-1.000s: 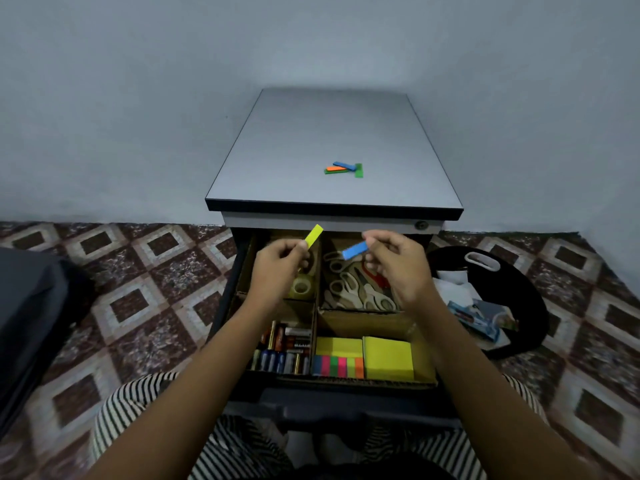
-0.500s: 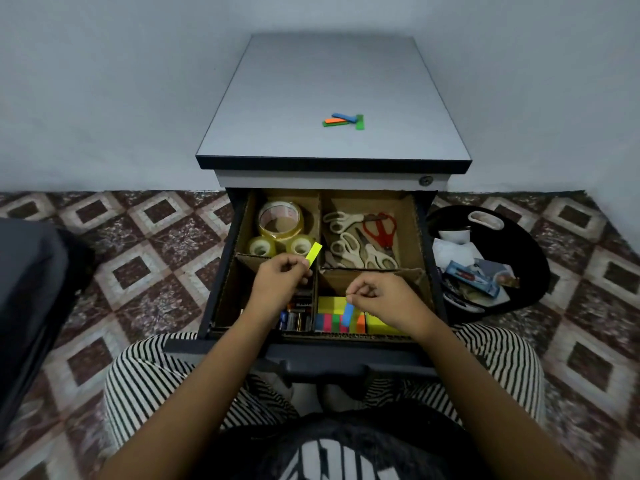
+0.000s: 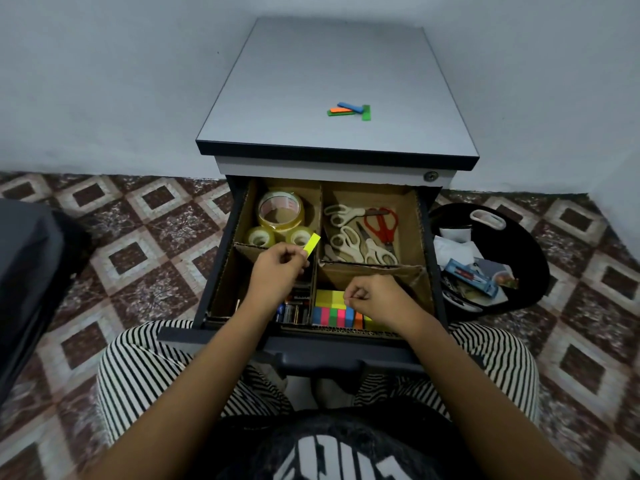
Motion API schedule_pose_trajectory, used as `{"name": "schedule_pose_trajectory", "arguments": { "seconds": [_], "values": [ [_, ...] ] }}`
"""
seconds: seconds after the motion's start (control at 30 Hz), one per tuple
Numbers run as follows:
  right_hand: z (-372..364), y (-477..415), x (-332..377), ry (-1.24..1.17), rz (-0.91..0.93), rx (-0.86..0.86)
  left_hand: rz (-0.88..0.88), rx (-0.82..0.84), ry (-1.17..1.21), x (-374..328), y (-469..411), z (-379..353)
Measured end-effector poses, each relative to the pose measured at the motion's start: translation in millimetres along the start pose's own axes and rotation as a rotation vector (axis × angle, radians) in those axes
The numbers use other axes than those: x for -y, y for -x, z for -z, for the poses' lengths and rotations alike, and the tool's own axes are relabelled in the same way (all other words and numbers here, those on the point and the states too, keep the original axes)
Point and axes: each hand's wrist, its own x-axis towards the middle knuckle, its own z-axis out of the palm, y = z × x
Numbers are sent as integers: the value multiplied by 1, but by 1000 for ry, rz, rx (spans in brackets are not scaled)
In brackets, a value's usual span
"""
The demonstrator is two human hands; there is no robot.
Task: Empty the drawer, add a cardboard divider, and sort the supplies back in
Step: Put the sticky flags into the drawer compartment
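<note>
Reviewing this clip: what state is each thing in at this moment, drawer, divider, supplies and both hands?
drawer: pulled open.
cardboard divider: in place, four compartments.
tape rolls: back-left compartment.
scissors: back-right compartment, lying flat.
batteries: front-left compartment.
sticky notes: front-right compartment.
yellow strip: pinched, in the air.
left-hand grip: pinching the yellow strip.
right-hand grip: curled, holding nothing visible.
loose strips: piled on the cabinet top.

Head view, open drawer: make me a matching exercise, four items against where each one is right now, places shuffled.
Items
1. tape rolls
2. scissors
3. yellow strip
4. loose coloured strips

Places
A. on the cabinet top
B. back left compartment
C. pinched in the left hand
D. back right compartment

Pairs: 1-B, 2-D, 3-C, 4-A
</note>
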Motion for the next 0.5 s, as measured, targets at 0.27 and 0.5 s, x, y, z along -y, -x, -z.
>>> {"name": "schedule_pose_trajectory", "arguments": {
  "seconds": [0.27,0.5],
  "values": [
    [-2,-2,-2,12,-7,52,-10,-11,-16,0,1,0],
    [1,-1,2,-161,-39,65,-22,-9,-23,1,0,0]
  ]
}}
